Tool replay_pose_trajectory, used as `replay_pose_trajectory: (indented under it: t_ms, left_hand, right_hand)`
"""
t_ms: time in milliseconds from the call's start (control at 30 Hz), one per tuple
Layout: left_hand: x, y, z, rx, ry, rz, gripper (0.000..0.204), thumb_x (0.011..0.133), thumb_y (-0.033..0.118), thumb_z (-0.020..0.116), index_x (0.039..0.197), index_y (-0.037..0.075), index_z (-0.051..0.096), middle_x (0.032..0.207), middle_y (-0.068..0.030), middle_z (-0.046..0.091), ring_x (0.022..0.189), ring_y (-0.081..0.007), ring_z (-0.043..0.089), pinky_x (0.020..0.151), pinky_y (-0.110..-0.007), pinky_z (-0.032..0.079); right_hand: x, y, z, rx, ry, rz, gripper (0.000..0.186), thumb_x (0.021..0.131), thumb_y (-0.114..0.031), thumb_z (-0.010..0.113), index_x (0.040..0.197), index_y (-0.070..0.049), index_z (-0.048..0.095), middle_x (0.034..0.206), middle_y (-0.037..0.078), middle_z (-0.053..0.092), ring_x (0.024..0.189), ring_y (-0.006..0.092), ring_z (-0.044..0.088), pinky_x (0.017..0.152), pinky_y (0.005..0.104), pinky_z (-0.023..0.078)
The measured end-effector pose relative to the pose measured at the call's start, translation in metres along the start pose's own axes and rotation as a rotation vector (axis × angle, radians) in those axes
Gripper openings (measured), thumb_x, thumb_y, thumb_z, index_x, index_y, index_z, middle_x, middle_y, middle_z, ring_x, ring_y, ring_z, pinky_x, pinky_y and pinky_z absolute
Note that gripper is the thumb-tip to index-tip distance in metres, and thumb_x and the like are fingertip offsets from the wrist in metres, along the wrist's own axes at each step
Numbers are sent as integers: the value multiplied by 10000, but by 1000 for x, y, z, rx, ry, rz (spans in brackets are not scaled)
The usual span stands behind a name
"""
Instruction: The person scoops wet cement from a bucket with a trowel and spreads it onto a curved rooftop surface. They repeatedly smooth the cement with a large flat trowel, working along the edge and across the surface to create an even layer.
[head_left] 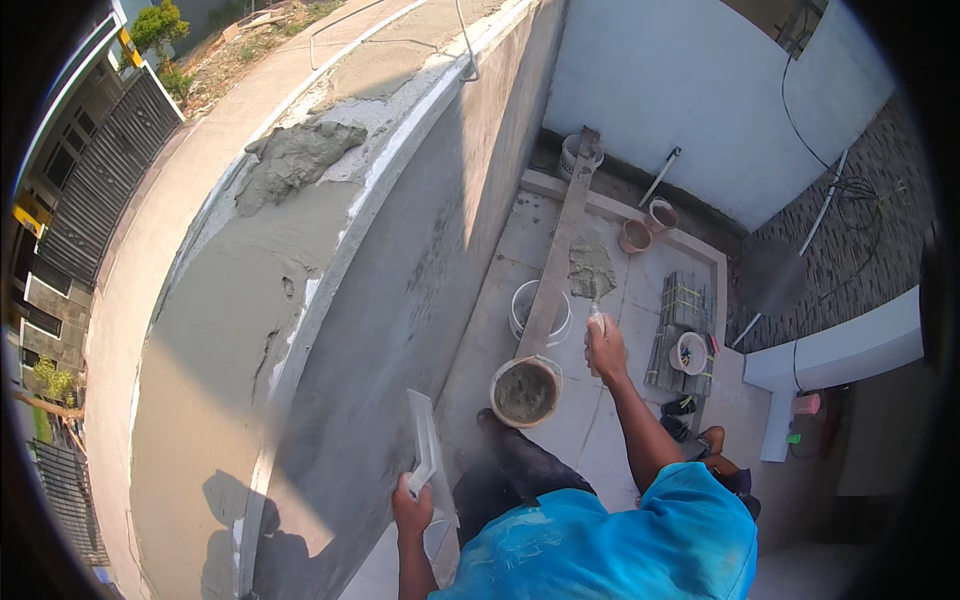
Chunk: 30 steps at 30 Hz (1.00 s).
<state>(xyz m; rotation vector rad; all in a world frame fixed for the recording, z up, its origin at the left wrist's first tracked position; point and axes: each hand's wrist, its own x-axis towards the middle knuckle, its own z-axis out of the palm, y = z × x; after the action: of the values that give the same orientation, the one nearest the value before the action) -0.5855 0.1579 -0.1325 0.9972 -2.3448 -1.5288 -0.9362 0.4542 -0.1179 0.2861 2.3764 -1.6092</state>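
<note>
My right hand (604, 350) is closed around the handle of a trowel (597, 304), whose blade carries a heap of wet grey mortar (592, 270). My left hand (412, 510) grips a pale plastering float (424, 440), held upright close to the wall face. Between my hands, lower down, stands a bucket of mortar (526, 391). To the left runs the broad wall top (240, 300), coated in grey mortar, smooth along much of its length. A rough lump of mortar (297, 160) sits farther along it.
A narrow plank (565, 235) stretches across a white bucket (524, 310) toward another bucket (572, 155). Two small pots (635, 237) stand near the step. Strapped grey bundles (672, 330) and a white tub (690, 352) lie right. Part of another person (722, 462) shows beyond my right arm.
</note>
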Motion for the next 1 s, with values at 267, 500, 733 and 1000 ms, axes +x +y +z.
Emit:
replay_pose_trajectory:
  t_ms: [267, 500, 733, 1000]
  left_hand:
    - [30, -23, 25, 134, -383, -492, 235, 841, 149, 750, 978, -5, 638, 775, -114, 677, 636, -188, 636, 617, -332, 499]
    - [62, -142, 103, -66, -481, -805, 239, 860, 69, 780, 1033, -16, 638, 733, -47, 646, 524, -110, 574, 522, -246, 473]
    - [148, -216, 267, 1, -284, -698, 377, 848, 92, 803, 1152, -67, 647, 1122, -161, 729, 827, -157, 702, 636, -264, 550]
    - [244, -281, 378, 461, -266, -145, 548, 736, 408, 882, 1029, -24, 717, 999, -226, 741, 944, -390, 710, 837, -435, 539]
  right_hand:
    - [-67, 232, 36, -869, -315, 273, 435, 952, -339, 582, 1289, -91, 464, 1053, 223, 698, 1005, 423, 676, 836, 550, 518]
    - [23, 367, 100, -1060, -593, 607, 488, 954, -381, 553, 1337, -80, 558, 1196, 197, 697, 1127, 373, 667, 946, 510, 516]
    - [103, 377, 236, -1659, -674, -38, 217, 843, -163, 657, 1000, -63, 768, 977, 144, 748, 821, 262, 747, 492, 489, 560]
    - [47, 389, 135, -1368, -690, 71, 231, 950, -163, 541, 1160, -104, 615, 979, 141, 685, 873, 311, 735, 669, 394, 582]
